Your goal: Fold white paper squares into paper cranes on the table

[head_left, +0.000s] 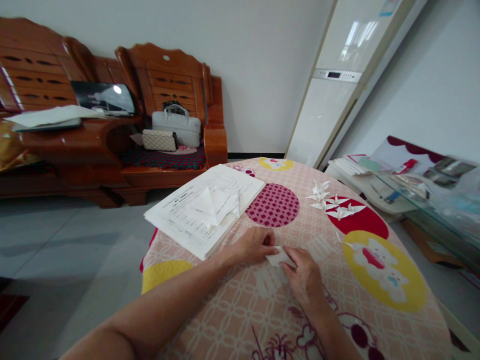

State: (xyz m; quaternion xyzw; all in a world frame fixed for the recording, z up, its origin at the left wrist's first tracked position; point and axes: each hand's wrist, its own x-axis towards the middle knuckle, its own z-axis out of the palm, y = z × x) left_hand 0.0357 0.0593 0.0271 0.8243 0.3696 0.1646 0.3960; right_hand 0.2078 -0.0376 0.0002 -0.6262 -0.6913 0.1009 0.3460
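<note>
A small folded piece of white paper [279, 256] is held just above the patterned tablecloth, between both hands. My left hand [256, 243] pinches its left edge with closed fingers. On the right side, the thumb and fingers of my right hand [305, 275] grip the same paper. Behind my left hand lies a stack of printed sheets [187, 235], with a folded white paper triangle [205, 206] and smaller cut sheets on top. Several folded paper cranes [342, 212] sit in a group at the table's far right.
The round table wears a pink tablecloth [232, 320]. A glass-topped side table [423, 200] with papers and plastic bags stands close at the right. Wooden chairs [165, 75] holding bags [176, 127] are at the back left, and a tall white air conditioner [322, 105] stands behind.
</note>
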